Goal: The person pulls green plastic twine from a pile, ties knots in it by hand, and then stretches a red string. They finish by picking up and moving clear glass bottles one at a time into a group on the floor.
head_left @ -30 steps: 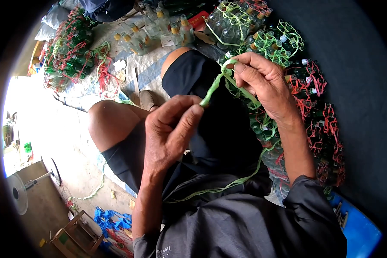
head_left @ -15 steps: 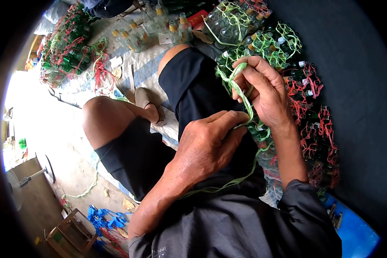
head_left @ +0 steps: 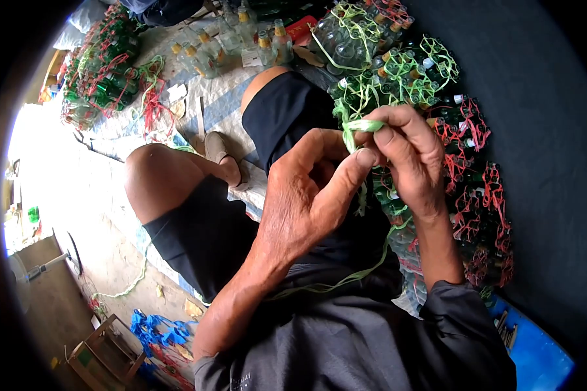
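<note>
A light green plastic twine (head_left: 359, 127) runs between my hands in front of my lap. My right hand (head_left: 407, 156) pinches a bent loop of it between thumb and fingers. Close by on the left, my left hand (head_left: 313, 189) has thumb and forefinger closed on the twine just below that loop. The two hands nearly touch at the fingertips. A loose length of the twine hangs below and trails across the dark shirt. Behind my hands stand bottles bound in green and red twine (head_left: 460, 137).
More tied green bottles (head_left: 104, 78) are heaped at the far left. Clear bottles with yellow necks (head_left: 209, 49) stand on the ground sheet ahead. A blue tray (head_left: 535, 352) lies at lower right, blue strips (head_left: 160, 329) and a wooden stool (head_left: 104, 352) at lower left.
My left hand has moved up and turned, its thumb and forefinger now at the loop. My right hand has come down slightly. The twine, stretched out before, is now bunched into a small loop.
</note>
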`<move>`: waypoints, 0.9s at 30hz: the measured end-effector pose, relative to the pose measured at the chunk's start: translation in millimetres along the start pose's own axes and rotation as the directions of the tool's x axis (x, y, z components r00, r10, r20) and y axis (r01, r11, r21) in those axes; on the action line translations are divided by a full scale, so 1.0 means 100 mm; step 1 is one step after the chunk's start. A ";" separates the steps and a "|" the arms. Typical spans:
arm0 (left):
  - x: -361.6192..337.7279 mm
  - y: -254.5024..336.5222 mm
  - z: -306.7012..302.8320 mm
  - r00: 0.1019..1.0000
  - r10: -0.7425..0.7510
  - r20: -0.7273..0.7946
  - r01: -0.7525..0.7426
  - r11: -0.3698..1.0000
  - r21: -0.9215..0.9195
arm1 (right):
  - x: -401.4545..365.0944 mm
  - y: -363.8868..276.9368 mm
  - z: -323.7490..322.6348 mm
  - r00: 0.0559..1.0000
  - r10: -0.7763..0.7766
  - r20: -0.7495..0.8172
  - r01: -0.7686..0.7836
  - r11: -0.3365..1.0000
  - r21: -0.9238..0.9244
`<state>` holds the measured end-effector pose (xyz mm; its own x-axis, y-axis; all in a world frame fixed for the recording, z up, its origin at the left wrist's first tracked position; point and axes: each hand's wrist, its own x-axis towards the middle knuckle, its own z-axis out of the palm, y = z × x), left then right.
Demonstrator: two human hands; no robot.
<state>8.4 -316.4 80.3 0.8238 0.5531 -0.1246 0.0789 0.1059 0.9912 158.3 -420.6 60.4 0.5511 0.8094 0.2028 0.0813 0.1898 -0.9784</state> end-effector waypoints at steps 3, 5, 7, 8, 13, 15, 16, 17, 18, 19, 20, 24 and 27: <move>0.06 -0.11 0.02 0.997 0.073 -0.013 -0.073 0.997 0.005 | -0.04 -0.11 0.03 0.997 -0.051 0.062 0.058 0.992 -0.111; 0.05 -0.09 -0.01 0.999 0.039 0.013 -0.038 0.999 -0.015 | -0.05 -0.10 0.00 0.995 -0.065 0.077 0.072 0.993 -0.094; 0.04 -0.12 -0.01 0.997 0.080 0.020 -0.080 0.997 -0.016 | -0.06 -0.10 -0.01 0.998 -0.052 0.043 0.054 0.997 -0.055; 0.03 -0.12 -0.02 0.998 0.068 0.015 -0.068 0.997 -0.037 | -0.08 -0.10 -0.04 0.999 0.037 0.006 -0.037 0.999 0.025; -0.02 -0.09 -0.10 0.998 0.043 -0.046 -0.042 0.999 0.015 | -0.08 -0.04 -0.15 0.963 0.268 -0.032 -0.236 0.894 0.380; -0.04 -0.12 -0.10 0.995 0.075 -0.063 -0.072 0.996 0.053 | -0.09 -0.06 -0.15 0.952 0.305 -0.039 -0.267 0.884 0.384; -0.05 -0.12 -0.09 0.995 0.067 -0.069 -0.063 0.997 0.049 | -0.08 -0.07 -0.12 0.949 0.311 -0.058 -0.271 0.892 0.361; -0.05 -0.12 -0.09 0.995 0.058 -0.076 -0.055 0.997 0.046 | -0.08 -0.08 -0.11 0.945 0.317 -0.076 -0.274 0.900 0.338; -0.06 -0.11 -0.09 0.995 0.062 -0.080 -0.058 0.997 0.057 | -0.07 -0.09 -0.12 0.944 0.323 -0.068 -0.284 0.899 0.333; -0.07 -0.11 -0.09 0.994 0.066 -0.085 -0.060 0.996 0.068 | -0.05 -0.09 -0.13 0.942 0.330 -0.059 -0.294 0.898 0.327; -0.07 -0.11 -0.09 0.993 0.070 -0.090 -0.063 0.995 0.079 | -0.04 -0.09 -0.14 0.941 0.336 -0.051 -0.303 0.897 0.321; -0.06 -0.13 -0.10 0.994 0.081 -0.071 -0.075 0.994 0.085 | -0.02 -0.09 -0.21 0.936 0.351 -0.004 -0.338 0.903 0.267; -0.06 -0.13 -0.12 0.997 0.059 -0.058 -0.055 0.996 0.070 | 0.00 -0.10 -0.18 0.937 0.347 -0.033 -0.329 0.912 0.245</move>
<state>-3.9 -311.2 67.3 0.7932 0.6051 -0.0683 0.0729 0.0171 0.9972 172.6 -432.6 69.8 0.5725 0.8059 -0.1511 -0.3106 0.0427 -0.9496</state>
